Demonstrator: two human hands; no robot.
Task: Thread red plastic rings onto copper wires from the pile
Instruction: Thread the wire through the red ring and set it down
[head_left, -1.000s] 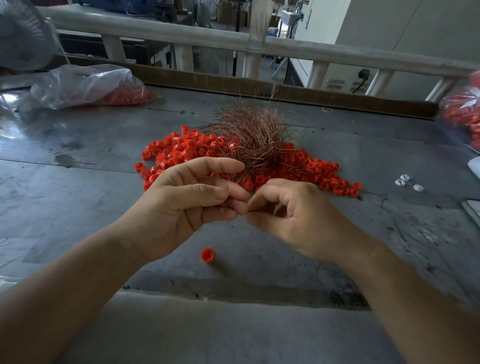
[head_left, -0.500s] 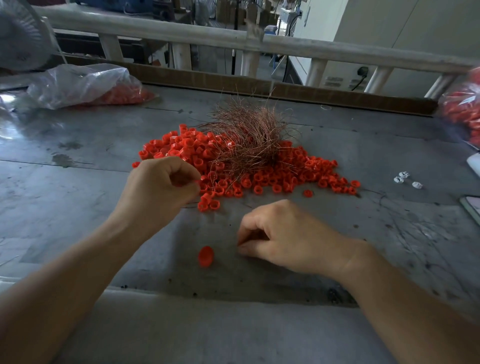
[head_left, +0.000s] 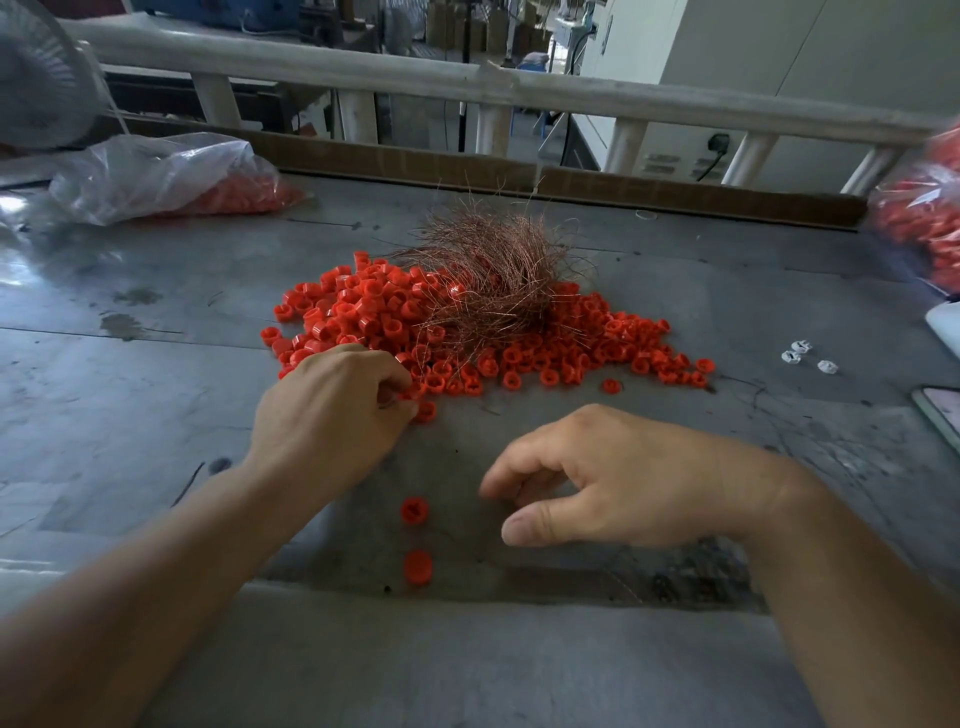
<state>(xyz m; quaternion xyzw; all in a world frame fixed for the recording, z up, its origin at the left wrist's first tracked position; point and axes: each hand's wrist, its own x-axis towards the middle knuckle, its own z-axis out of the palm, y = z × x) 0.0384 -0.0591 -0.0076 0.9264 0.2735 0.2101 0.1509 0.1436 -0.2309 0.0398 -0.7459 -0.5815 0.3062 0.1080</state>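
Observation:
A pile of red plastic rings (head_left: 363, 306) lies mid-table, with a tangled bundle of copper wires (head_left: 493, 280) on top of it. My left hand (head_left: 332, 421) is at the pile's near edge, fingers curled, and its fingertips pinch a red ring among the loose ones. My right hand (head_left: 618, 478) hovers nearer to me with its thumb and fingers loosely curled and apart, holding nothing. Two separate red rings lie just left of it, one (head_left: 414, 510) farther from me and the other (head_left: 418, 567) closer.
A clear bag of red rings (head_left: 171, 176) lies at the back left beside a fan (head_left: 36, 78). Another bag of rings (head_left: 924, 223) sits at the right edge. Small white pieces (head_left: 802, 354) and a flat device (head_left: 937, 413) lie right. A railing (head_left: 467, 85) borders the far side.
My hands separated from each other. The left went to the pile's near edge and closed on a ring. The right dropped toward the table and loosened, and a second lone ring now lies there.

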